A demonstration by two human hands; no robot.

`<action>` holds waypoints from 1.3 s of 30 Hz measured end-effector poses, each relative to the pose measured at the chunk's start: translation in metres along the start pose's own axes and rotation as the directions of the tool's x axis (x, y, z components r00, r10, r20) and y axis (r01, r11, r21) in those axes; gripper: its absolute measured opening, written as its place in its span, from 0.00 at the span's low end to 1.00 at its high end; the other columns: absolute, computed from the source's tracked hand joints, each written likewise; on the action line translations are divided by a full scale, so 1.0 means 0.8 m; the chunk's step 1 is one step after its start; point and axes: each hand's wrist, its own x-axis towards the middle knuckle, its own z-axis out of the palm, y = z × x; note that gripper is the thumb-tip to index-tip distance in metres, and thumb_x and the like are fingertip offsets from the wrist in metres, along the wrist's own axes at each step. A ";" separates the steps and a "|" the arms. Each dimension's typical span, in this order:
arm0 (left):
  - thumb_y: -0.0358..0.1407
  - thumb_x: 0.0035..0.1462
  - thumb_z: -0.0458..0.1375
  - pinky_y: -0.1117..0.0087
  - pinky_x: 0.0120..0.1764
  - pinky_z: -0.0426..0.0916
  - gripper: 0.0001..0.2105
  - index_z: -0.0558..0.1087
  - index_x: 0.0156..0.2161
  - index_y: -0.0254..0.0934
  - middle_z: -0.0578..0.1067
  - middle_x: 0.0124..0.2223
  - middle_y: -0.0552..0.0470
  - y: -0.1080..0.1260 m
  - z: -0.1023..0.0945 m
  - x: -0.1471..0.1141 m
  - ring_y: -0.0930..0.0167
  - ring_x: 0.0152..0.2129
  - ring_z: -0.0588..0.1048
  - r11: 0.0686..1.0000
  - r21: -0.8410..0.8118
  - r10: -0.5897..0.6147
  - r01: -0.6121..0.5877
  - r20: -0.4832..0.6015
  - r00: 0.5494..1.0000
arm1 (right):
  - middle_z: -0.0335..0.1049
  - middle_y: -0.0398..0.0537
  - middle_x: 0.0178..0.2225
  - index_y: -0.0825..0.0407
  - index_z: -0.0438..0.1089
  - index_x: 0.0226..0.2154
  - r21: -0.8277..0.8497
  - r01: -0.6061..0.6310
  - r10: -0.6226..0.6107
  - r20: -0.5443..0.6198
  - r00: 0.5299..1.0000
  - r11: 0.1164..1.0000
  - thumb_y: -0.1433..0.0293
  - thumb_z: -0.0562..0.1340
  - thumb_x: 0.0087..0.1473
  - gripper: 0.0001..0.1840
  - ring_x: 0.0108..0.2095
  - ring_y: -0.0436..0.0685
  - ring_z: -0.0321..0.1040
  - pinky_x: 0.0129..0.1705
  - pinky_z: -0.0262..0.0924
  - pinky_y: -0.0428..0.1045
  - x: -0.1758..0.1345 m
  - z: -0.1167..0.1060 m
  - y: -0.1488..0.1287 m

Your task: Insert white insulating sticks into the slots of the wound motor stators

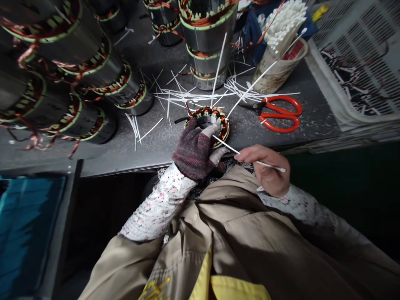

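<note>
My left hand (195,146), in a dark knitted glove with pale wrapping on some fingers, grips a small copper-wound motor stator (224,135) near the bench's front edge. Part of the ring is hidden under the glove. My bare right hand (268,168) pinches a white cable tie (229,146); its thin end reaches the stator's near side, and its head points right. Two more white ties stick out of the winding: an upright tie (219,68) and a slanted tie (252,88). A dark lead (181,119) projects from the stator's left side.
Red-handled scissors (281,113) lie to the right, beside scattered white ties (184,95). Behind them, a round container (271,75) stands near a bundle of ties (286,25). Stacked stators (208,39) occupy the back and left. A white plastic basket (331,89) sits at right.
</note>
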 end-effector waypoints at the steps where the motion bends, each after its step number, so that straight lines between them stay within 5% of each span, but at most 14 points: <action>1: 0.42 0.66 0.61 0.51 0.63 0.71 0.21 0.66 0.59 0.33 0.79 0.49 0.40 -0.001 -0.002 0.000 0.60 0.51 0.79 1.000 -0.018 -0.005 0.005 -0.004 1.000 | 0.76 0.55 0.33 0.48 0.74 0.30 -0.031 0.025 -0.025 -0.018 1.000 0.999 0.40 0.61 0.59 0.28 0.38 0.64 0.76 0.45 0.71 0.61 -0.002 0.002 0.004; 5: 0.44 0.70 0.56 0.51 0.63 0.69 0.18 0.69 0.57 0.34 0.80 0.48 0.41 -0.001 -0.005 0.001 0.61 0.52 0.78 0.998 -0.049 -0.047 0.048 0.029 0.998 | 0.76 0.53 0.33 0.47 0.73 0.28 -0.115 0.085 -0.093 -0.074 0.993 0.990 0.43 0.58 0.61 0.27 0.38 0.63 0.76 0.44 0.72 0.60 0.000 0.008 0.014; 8: 0.47 0.69 0.57 0.50 0.63 0.69 0.16 0.75 0.47 0.35 0.81 0.41 0.45 0.002 0.000 0.006 0.62 0.44 0.81 0.991 0.001 -0.130 0.130 0.072 0.989 | 0.78 0.52 0.36 0.48 0.74 0.33 -0.109 0.162 -0.152 0.088 0.984 0.981 0.49 0.63 0.62 0.20 0.39 0.60 0.77 0.44 0.73 0.56 0.006 0.007 0.014; 10: 0.46 0.70 0.56 0.51 0.61 0.69 0.15 0.76 0.40 0.36 0.81 0.36 0.49 0.003 0.004 0.010 0.64 0.38 0.81 0.983 0.037 -0.185 0.182 0.104 0.977 | 0.80 0.54 0.40 0.49 0.77 0.38 -0.005 0.138 -0.133 0.230 0.964 0.990 0.45 0.66 0.58 0.24 0.43 0.60 0.78 0.48 0.73 0.55 0.007 0.004 0.011; 12: 0.45 0.69 0.56 0.51 0.61 0.68 0.15 0.77 0.37 0.37 0.81 0.33 0.50 0.004 0.008 0.014 0.65 0.35 0.81 0.980 0.041 -0.200 0.196 0.143 0.969 | 0.79 0.57 0.46 0.51 0.77 0.41 0.154 -0.058 0.011 0.290 0.957 0.986 0.37 0.65 0.54 0.34 0.48 0.62 0.78 0.52 0.74 0.56 0.009 0.002 0.007; 14: 0.44 0.69 0.56 0.51 0.62 0.67 0.15 0.78 0.37 0.37 0.81 0.34 0.49 0.004 0.009 0.015 0.64 0.36 0.81 0.979 0.032 -0.205 0.202 0.162 0.965 | 0.78 0.58 0.48 0.52 0.76 0.41 0.274 -0.309 0.255 0.215 0.943 0.911 0.39 0.67 0.53 0.33 0.47 0.61 0.79 0.49 0.75 0.55 0.012 0.006 0.003; 17: 0.43 0.68 0.56 0.49 0.65 0.65 0.14 0.78 0.38 0.36 0.81 0.35 0.48 0.002 0.009 0.013 0.64 0.36 0.80 0.978 0.030 -0.211 0.209 0.168 0.963 | 0.78 0.50 0.39 0.53 0.71 0.37 0.319 -0.555 0.549 0.115 0.828 0.768 0.53 0.76 0.47 0.25 0.32 0.53 0.78 0.33 0.74 0.47 0.027 0.019 0.003; 21: 0.45 0.68 0.56 0.48 0.65 0.65 0.14 0.77 0.41 0.35 0.81 0.36 0.48 -0.001 0.008 0.007 0.63 0.37 0.80 0.985 0.049 -0.172 0.168 0.119 0.978 | 0.71 0.42 0.23 0.53 0.67 0.31 0.249 -0.707 0.646 0.287 0.707 0.662 0.56 0.77 0.38 0.26 0.18 0.46 0.64 0.18 0.58 0.41 0.050 0.032 0.007; 26: 0.47 0.67 0.59 0.53 0.65 0.67 0.29 0.62 0.66 0.34 0.76 0.59 0.38 0.002 -0.002 -0.002 0.59 0.59 0.75 0.995 0.024 -0.100 0.098 0.083 0.992 | 0.66 0.38 0.17 0.54 0.72 0.37 0.049 -0.638 0.627 0.146 0.765 0.768 0.54 0.70 0.48 0.22 0.15 0.47 0.60 0.17 0.54 0.43 0.043 0.016 -0.011; 31: 0.41 0.65 0.61 0.50 0.67 0.65 0.34 0.54 0.70 0.35 0.73 0.63 0.37 0.003 -0.002 -0.005 0.56 0.63 0.71 0.994 0.044 -0.100 0.096 0.100 0.990 | 0.64 0.43 0.16 0.53 0.68 0.19 -0.192 -0.410 0.422 0.021 0.907 0.892 0.55 0.63 0.55 0.22 0.18 0.46 0.58 0.21 0.50 0.43 0.034 0.006 -0.027; 39: 0.38 0.66 0.59 0.53 0.67 0.67 0.29 0.59 0.68 0.32 0.75 0.60 0.38 0.002 0.004 -0.001 0.58 0.62 0.72 0.998 0.043 -0.049 0.049 0.019 0.999 | 0.57 0.41 0.14 0.53 0.65 0.16 -0.091 -0.561 0.567 0.192 0.801 0.823 0.57 0.61 0.49 0.19 0.17 0.45 0.51 0.21 0.45 0.44 0.058 0.021 -0.017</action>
